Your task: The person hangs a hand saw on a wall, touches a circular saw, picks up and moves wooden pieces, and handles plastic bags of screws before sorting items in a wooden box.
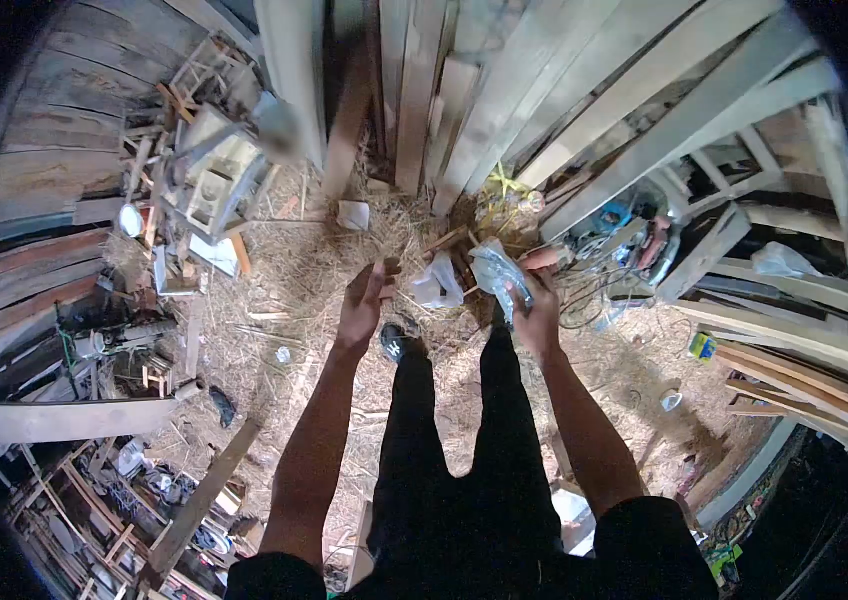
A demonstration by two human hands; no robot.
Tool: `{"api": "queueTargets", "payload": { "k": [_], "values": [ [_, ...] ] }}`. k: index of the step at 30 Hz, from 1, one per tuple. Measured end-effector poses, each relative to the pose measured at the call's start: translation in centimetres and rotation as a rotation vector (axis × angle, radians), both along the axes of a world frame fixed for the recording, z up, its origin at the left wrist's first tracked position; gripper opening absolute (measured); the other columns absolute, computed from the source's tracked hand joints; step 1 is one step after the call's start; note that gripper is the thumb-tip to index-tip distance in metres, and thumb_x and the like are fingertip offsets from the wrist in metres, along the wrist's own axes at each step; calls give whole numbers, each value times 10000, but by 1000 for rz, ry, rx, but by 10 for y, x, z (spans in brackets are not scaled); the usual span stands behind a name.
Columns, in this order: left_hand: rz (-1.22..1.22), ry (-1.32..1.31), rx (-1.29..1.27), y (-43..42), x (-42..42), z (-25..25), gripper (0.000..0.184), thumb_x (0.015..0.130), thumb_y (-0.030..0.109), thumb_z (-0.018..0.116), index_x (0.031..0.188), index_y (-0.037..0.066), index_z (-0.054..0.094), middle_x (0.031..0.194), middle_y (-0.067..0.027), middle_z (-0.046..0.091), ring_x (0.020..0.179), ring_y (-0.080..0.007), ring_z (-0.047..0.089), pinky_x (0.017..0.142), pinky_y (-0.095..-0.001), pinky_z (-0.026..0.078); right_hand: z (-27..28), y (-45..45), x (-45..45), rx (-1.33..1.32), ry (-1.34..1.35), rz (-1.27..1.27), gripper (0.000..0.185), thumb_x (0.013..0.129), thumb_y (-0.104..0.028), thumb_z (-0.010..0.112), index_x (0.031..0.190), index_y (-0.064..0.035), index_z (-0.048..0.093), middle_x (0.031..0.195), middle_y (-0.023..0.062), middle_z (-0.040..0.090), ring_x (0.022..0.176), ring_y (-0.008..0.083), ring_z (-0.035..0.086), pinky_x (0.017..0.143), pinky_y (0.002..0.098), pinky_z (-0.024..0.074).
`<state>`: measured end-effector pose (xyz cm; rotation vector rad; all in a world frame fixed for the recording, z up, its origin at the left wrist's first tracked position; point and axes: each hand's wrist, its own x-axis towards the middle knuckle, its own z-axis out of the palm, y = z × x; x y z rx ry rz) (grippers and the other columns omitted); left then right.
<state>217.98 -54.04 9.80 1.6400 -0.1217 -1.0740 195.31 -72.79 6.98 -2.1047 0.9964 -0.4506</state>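
Observation:
My right hand (538, 308) is closed round a crumpled clear plastic bag (495, 272), whose contents I cannot make out. My left hand (371, 300) is raised over the straw with its fingers apart and nothing in it. Between the two hands, lower down, is a white plastic bag (437, 283) beside a small brown wooden frame or box (464, 262), partly hidden by the clear bag. A dark shoe (394, 342) of mine shows below my left hand.
Straw (284, 290) covers the floor. Long planks (524, 100) lean along the far side. Stacked boards (794, 385) and a pile of tools and cables (634, 245) lie at right. At left are a concrete block (210, 195) and a loose plank (206, 500).

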Motion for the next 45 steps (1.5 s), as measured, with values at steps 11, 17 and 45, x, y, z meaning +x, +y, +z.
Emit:
{"api": "queueTargets", "payload": {
  "k": [11,17,45],
  "values": [
    [-218,-352,139,-5,5,-360,507,1054,444,537,1251,-3,671,1176,-148,730,1128,-230,659,1013,-360,467,-389,30,-4,123,190,-72,256,930,-159,655,1141,-26,708,1066,213,712,1017,424,655,919,478,491],
    [-211,-273,223,-27,4,-434,581,1044,518,509,1260,4,673,1172,-189,722,1128,-247,660,1010,-369,465,-459,47,8,-97,131,-170,293,931,-194,670,1164,-18,701,1134,238,700,1059,442,648,953,466,495],
    [-581,-627,214,-46,-10,-574,515,904,429,724,1319,137,636,1041,-168,748,908,-330,738,790,-447,573,-540,97,-34,297,152,-481,772,885,-239,742,1476,16,316,1326,259,531,1180,411,572,1068,488,411]
  ]
}}
